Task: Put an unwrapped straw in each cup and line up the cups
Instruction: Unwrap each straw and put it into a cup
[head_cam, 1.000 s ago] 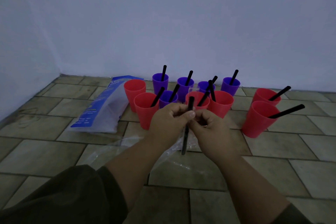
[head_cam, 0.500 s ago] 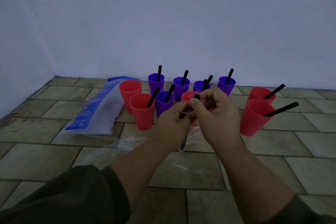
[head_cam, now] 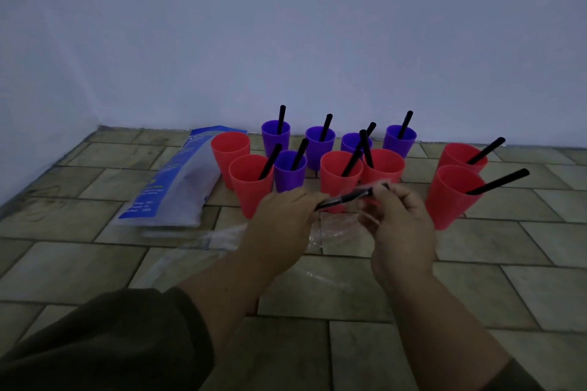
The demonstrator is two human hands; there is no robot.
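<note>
Tiled floor, plain wall behind, dim light. Change since a second ago: straw (head_cam: 351, 198) goes from near-vertical between both hands to lying almost flat, and the hands are drawn apart along it. Left hand (head_cam: 283, 225) pinches the left end; right hand (head_cam: 401, 225) pinches the right end, where clear wrapper (head_cam: 370, 187) shows bunched around the tip. Reads as the wrapper being pulled off, not yet clear of the straw. Blur there, so I can't tell how much sleeve is left on.

Cups: eleven on the floor, bunched loosely near the wall, not in a line. Ten carry a black straw. Only the far-left red cup (head_cam: 230, 152) looks empty, just beside the blue bag (head_cam: 168, 187). Two red cups sit apart at right.

Meaning: this looks like the last straw needed. Next, strip the sleeve, drop it in the empty cup, then line-up remains entirely undone. Loose clear plastic (head_cam: 333, 232) under the hands is clutter to avoid dragging into the cups.
</note>
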